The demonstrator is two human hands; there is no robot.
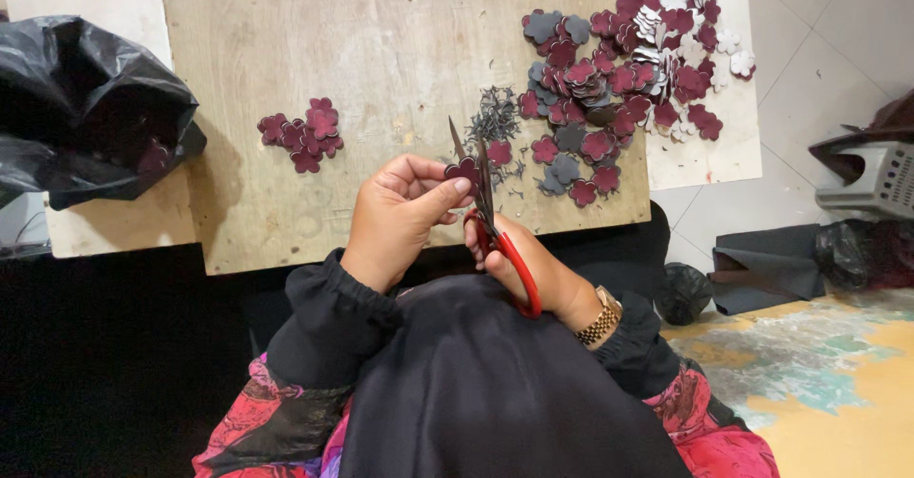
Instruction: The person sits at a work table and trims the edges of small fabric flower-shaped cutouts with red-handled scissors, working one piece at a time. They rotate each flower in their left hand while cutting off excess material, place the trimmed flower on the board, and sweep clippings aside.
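A: What has the left hand (398, 213) got?

B: A small dark-red flower-shaped cut-out (464, 169), pinched between thumb and fingertips. It is held up above the front edge of the pale wooden board surface (381, 69), right against the blades, so the edge to be cut meets the steel.

A: And the right hand (533, 268)?

B: Its grip is closed through the loops of the red-handled scissors (495, 221). The blades point up and away from the body and stand apart in a narrow V, with the flower piece just at their crossing. Holding the piece close to the chest probably keeps both hands steady and the cut in plain sight.

A: Where do the other pieces lie?

B: A small cluster of dark-red flower pieces (305, 133) sits to the left on the board, well apart from the big heap of dark-red, grey and white flower pieces (628, 69) at the right, which spills onto the white sheet (724, 145) beside the board. Keeping them apart looks like a way of sorting, though I can't tell which pile is which. Between the heaps, just beyond the scissor tips, lies a little mound of grey trimmings (493, 116).

A: Anything in the way?

B: Not near the hands. A black plastic bag (86, 107) sits at the left edge with a few dark-red pieces inside it, and a grey plastic crate (881, 178) stands on the floor to the right, both well clear.
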